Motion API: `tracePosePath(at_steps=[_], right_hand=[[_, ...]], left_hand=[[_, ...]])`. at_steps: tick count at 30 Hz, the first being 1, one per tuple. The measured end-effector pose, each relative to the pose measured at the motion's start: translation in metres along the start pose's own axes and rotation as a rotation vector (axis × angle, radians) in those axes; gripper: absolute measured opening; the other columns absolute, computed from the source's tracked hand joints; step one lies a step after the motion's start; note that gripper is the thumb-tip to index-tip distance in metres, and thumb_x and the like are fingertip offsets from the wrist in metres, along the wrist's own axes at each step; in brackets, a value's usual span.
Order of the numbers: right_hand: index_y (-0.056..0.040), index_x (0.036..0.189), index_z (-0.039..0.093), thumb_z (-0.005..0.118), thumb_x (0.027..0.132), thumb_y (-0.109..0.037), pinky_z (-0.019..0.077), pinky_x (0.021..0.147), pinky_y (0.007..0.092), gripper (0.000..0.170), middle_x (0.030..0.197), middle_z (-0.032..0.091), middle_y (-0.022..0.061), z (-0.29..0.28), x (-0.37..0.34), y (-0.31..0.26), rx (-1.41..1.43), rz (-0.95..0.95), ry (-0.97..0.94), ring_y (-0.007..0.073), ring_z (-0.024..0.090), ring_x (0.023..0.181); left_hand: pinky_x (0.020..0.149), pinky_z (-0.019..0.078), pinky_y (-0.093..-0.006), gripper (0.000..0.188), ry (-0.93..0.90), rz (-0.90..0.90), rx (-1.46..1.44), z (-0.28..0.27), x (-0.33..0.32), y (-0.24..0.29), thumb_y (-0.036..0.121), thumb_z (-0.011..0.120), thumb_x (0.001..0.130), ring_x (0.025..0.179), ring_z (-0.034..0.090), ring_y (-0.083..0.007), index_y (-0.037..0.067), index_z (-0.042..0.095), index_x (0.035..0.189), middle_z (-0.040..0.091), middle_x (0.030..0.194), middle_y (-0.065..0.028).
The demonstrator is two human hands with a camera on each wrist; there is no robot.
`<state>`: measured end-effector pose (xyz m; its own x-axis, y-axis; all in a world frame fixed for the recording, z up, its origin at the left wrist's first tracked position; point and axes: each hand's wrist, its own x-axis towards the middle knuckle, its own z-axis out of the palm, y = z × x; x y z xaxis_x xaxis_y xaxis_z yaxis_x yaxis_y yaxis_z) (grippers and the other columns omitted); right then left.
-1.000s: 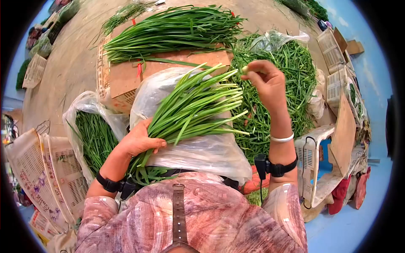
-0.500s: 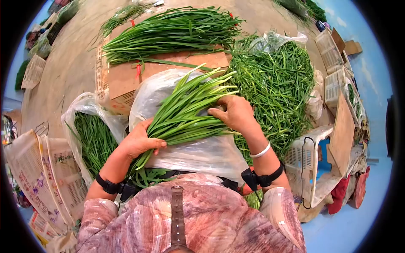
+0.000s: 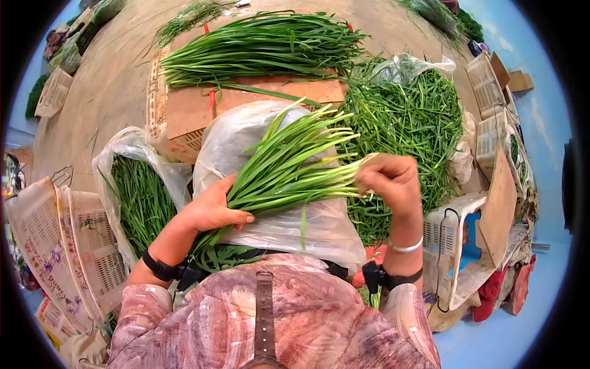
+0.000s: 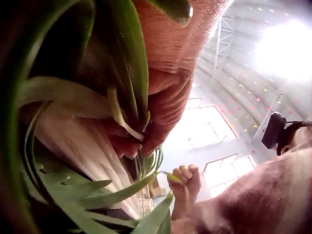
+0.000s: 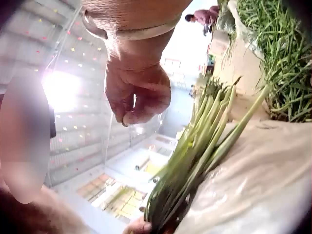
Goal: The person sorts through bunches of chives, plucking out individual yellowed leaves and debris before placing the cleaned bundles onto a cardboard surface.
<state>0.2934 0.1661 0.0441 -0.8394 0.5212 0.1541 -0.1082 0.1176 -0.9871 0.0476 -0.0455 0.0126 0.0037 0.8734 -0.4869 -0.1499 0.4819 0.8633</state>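
Observation:
A loose bunch of garlic chives [image 3: 276, 169] lies slantwise over a plastic sheet on the person's lap, its pale cut ends pointing right. My left hand [image 3: 215, 209] grips it around the leafy part, with the thumb across the top. In the left wrist view, leaves partly cover the fingers [image 4: 165, 112]. My right hand [image 3: 391, 179], blurred, is right at the pale ends. In the right wrist view the right hand [image 5: 139, 92] has curled fingers, thumb and forefinger together; no stalk shows between them. One leaf [image 3: 303, 226] hangs below the bunch.
A large tied bundle of chives [image 3: 264, 49] lies on a cardboard-topped crate [image 3: 258, 92] ahead. A heap of loose green trimmings [image 3: 405, 129] lies to the right. Chives fill a plastic bag [image 3: 144, 197] at the left. White plastic crates [image 3: 455, 246] stand at both sides.
My right hand came from above right down into the bunch, then drew back right to the pale ends. The left hand keeps its grip. A single leaf now hangs under the bunch.

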Motion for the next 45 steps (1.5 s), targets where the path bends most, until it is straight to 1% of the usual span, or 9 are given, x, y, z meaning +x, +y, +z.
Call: tracePosePath(at_steps=[4, 6, 12, 18, 31, 33, 37, 41, 45], right_hand=[[0.0014, 0.088, 0.066, 0.061, 0.080, -0.012, 0.0491, 0.059, 0.0267, 0.016, 0.072, 0.065, 0.0095, -0.058, 0.003, 0.033, -0.197, 0.287, 0.220, 0.0161, 0.061, 0.061], [0.0011, 0.094, 0.066, 0.062, 0.080, -0.018, 0.0505, 0.065, 0.0319, 0.024, 0.079, 0.066, 0.0142, -0.067, 0.000, 0.056, -1.316, 0.204, 0.473, 0.0238, 0.064, 0.068], [-0.0020, 0.092, 0.066, 0.065, 0.076, -0.013, 0.0493, 0.073, 0.0328, 0.020, 0.087, 0.065, 0.0151, -0.028, 0.020, 0.035, -0.749, 0.127, 0.193, 0.0270, 0.063, 0.078], [-0.0021, 0.090, 0.065, 0.069, 0.072, -0.011, 0.0479, 0.071, 0.0365, 0.021, 0.087, 0.064, 0.0145, 0.007, 0.040, 0.041, -1.153, 0.119, -0.153, 0.0291, 0.060, 0.078], [-0.0043, 0.086, 0.059, 0.063, 0.084, -0.016, 0.0452, 0.057, 0.0293, 0.013, 0.068, 0.055, 0.0019, -0.071, 0.001, 0.079, 0.627, 0.184, 0.206, 0.0120, 0.047, 0.052], [-0.0019, 0.089, 0.059, 0.066, 0.081, -0.020, 0.0461, 0.057, 0.0336, 0.021, 0.070, 0.058, 0.0055, -0.108, -0.012, 0.085, 0.311, 0.374, 0.310, 0.0126, 0.049, 0.054], [-0.0017, 0.103, 0.061, 0.068, 0.077, -0.020, 0.0475, 0.074, 0.0378, 0.033, 0.095, 0.063, 0.0178, -0.097, -0.012, 0.064, -1.556, 1.006, 0.119, 0.0290, 0.062, 0.082], [-0.0074, 0.116, 0.055, 0.072, 0.071, -0.014, 0.0416, 0.092, 0.0403, 0.049, 0.124, 0.050, 0.0199, -0.043, 0.021, 0.036, -1.135, -0.064, 0.206, 0.0357, 0.050, 0.111], [-0.0079, 0.117, 0.053, 0.073, 0.064, -0.006, 0.0389, 0.096, 0.0390, 0.057, 0.126, 0.048, 0.0178, 0.013, 0.062, 0.036, -1.016, -0.258, -0.137, 0.0358, 0.048, 0.113]], left_hand=[[0.055, 0.0509, -0.0272, 0.064, -0.012, -0.003, 0.009, 0.000, 0.001, 0.002, 0.001, 0.071, 0.069, 0.064, 0.058, -0.0133, 0.000, 0.040, 0.125, 0.060, 0.092, -0.0077], [0.054, 0.0503, -0.0268, 0.062, -0.005, 0.015, 0.012, 0.001, 0.000, 0.000, -0.001, 0.070, 0.070, 0.062, 0.057, -0.0130, -0.001, 0.041, 0.124, 0.060, 0.089, -0.0074], [0.052, 0.0491, -0.0262, 0.058, 0.021, 0.003, -0.011, 0.004, 0.002, 0.000, -0.003, 0.068, 0.070, 0.058, 0.056, -0.0121, -0.001, 0.042, 0.122, 0.060, 0.085, -0.0066], [0.050, 0.0465, -0.0245, 0.057, 0.037, 0.000, 0.068, 0.001, 0.001, 0.001, 0.000, 0.068, 0.071, 0.057, 0.053, -0.0096, -0.001, 0.043, 0.122, 0.059, 0.083, -0.0046], [0.047, 0.0419, -0.0219, 0.054, -0.047, -0.014, 0.126, -0.005, 0.002, -0.001, -0.001, 0.062, 0.075, 0.053, 0.048, -0.0079, 0.003, 0.041, 0.125, 0.058, 0.079, -0.0031], [0.047, 0.0419, -0.0220, 0.054, -0.032, -0.008, 0.107, -0.004, 0.001, -0.002, -0.001, 0.062, 0.075, 0.052, 0.048, -0.0080, 0.003, 0.041, 0.125, 0.058, 0.078, -0.0029], [0.048, 0.0423, -0.0224, 0.057, 0.013, -0.018, 0.120, 0.000, 0.001, -0.001, 0.000, 0.063, 0.075, 0.053, 0.048, -0.0076, 0.003, 0.040, 0.127, 0.057, 0.079, -0.0027], [0.048, 0.0419, -0.0220, 0.061, 0.000, 0.003, 0.244, 0.004, -0.003, 0.005, 0.002, 0.063, 0.076, 0.054, 0.047, -0.0060, 0.004, 0.036, 0.131, 0.057, 0.081, -0.0019], [0.066, 0.0483, -0.0290, 0.070, 0.084, 0.241, 0.505, 0.006, -0.002, 0.006, -0.001, 0.061, 0.074, 0.074, 0.059, -0.0187, 0.005, 0.030, 0.137, 0.061, 0.094, -0.0117]])
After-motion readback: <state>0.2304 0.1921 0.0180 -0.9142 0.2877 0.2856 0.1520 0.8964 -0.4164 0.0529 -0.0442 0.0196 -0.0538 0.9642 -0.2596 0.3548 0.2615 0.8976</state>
